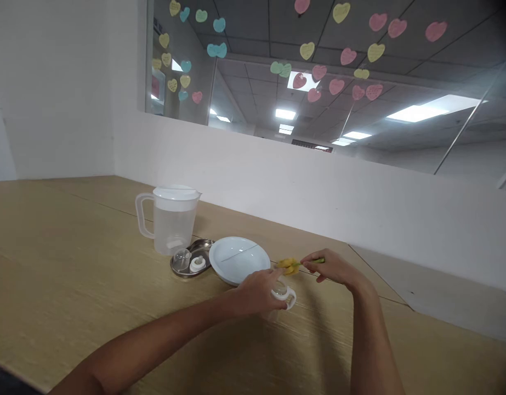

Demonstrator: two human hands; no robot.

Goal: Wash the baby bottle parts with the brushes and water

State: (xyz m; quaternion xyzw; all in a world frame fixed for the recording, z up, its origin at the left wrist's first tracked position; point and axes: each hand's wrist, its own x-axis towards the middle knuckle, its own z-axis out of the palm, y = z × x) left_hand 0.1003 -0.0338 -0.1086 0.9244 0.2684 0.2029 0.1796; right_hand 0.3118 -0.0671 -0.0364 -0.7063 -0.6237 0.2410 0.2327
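Hand positions logged from the head feed, read at a distance. Right hand [333, 269] pinched narrow on the green stem [314, 261] of a yellow flower [287, 266], bloom pointing to 9 o'clock from my view of the fingers. Left hand [259, 293] curled over a small clear cup [279, 291] with a white handle [291, 300]; it looks held, though the fingers hide part of the grip. Flower sits just beside the left hand, at its 2 o'clock. White shallow bowl [238, 260] lies at the left hand's 11 o'clock, touching a steel dish [191, 259] bearing a clear dome [181, 258] and a white ring cap [197, 264]. Clear pitcher [168, 227] with white lid [176, 192] stands farther off at 10 o'clock, on the wooden table [72, 258]
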